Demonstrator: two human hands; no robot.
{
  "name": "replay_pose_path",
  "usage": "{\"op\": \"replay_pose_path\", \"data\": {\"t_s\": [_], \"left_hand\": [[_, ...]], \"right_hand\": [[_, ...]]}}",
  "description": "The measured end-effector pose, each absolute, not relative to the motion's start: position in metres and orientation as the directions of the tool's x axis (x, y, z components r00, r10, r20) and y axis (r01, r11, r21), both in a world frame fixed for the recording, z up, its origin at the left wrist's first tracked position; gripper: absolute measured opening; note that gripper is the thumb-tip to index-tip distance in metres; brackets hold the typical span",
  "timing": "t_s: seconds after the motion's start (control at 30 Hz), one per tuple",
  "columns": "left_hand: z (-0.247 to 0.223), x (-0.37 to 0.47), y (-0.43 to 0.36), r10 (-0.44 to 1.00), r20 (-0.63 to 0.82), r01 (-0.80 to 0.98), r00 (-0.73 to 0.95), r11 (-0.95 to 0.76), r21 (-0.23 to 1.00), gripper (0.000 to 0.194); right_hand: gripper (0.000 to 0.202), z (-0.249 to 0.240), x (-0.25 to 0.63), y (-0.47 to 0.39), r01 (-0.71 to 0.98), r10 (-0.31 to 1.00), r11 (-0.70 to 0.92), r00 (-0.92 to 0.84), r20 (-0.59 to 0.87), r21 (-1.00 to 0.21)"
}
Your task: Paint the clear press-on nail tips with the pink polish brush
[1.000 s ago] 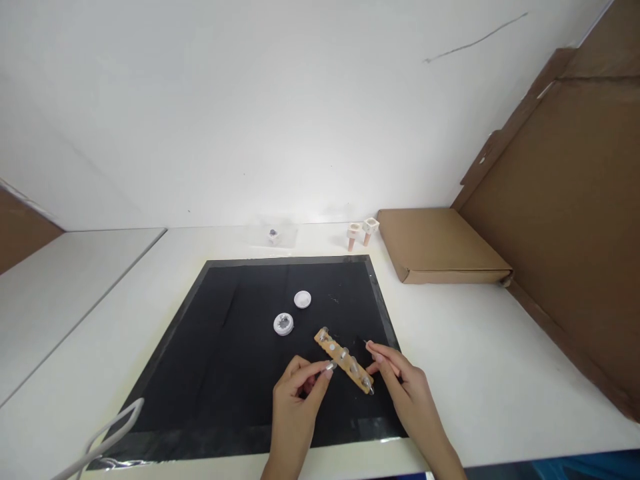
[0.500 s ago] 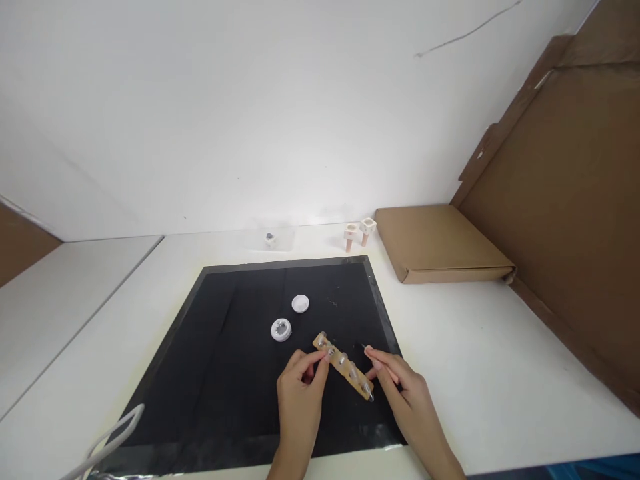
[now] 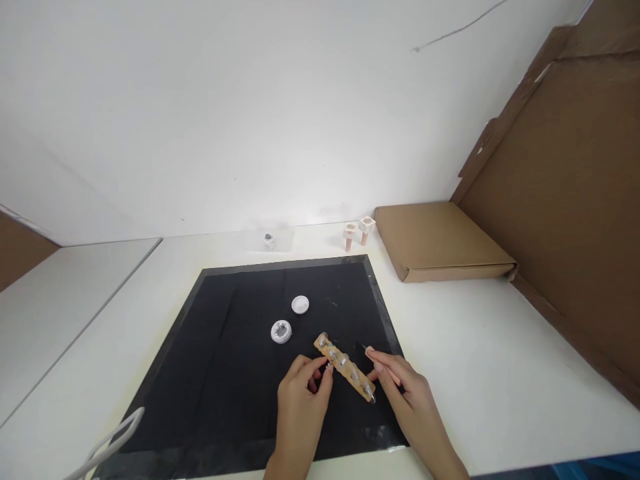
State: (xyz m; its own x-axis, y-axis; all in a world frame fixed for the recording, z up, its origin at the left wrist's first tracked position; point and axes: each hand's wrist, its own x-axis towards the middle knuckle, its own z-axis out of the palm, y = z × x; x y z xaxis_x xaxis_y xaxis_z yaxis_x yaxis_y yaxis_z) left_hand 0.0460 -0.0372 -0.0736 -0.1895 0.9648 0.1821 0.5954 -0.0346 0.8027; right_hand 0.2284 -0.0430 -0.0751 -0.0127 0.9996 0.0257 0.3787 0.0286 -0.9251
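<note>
A tan strip with several clear, shiny rounded pieces along it lies slantwise on the black mat. At its left edge is my left hand, thumb and forefinger pinched round a tiny shiny piece. On the other side, my right hand is closed on a pinkish-handled tool whose dark thin tip points up and left, short of the strip. Farther left sit a round white container with small shiny bits inside and a white round lid.
Two white square-topped pieces on pink stems stand behind the mat, right of a clear tray holding a small item. A flat cardboard box lies back right beside a tall cardboard panel. A white cable curves at front left.
My left fingertips have drawn slightly down and away from the strip's top, and a tiny shiny piece now shows between them. My right hand has barely moved.
</note>
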Motion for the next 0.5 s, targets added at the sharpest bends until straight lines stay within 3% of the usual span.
{"op": "replay_pose_path", "data": {"t_s": [0.3, 0.5], "left_hand": [[-0.0778, 0.0461, -0.0381, 0.966, 0.223, 0.635, -0.131, -0.091, 0.767, 0.020], [-0.0709, 0.0441, -0.0342, 0.971, 0.102, 0.464, -0.216, 0.010, 0.886, 0.020]], "right_hand": [[0.033, -0.0753, 0.2284, -0.0427, 0.353, 0.999, 0.038, -0.011, 0.037, -0.935], [0.033, -0.0752, 0.2293, -0.0429, 0.346, 0.999, 0.049, -0.009, 0.049, -0.937]]}}
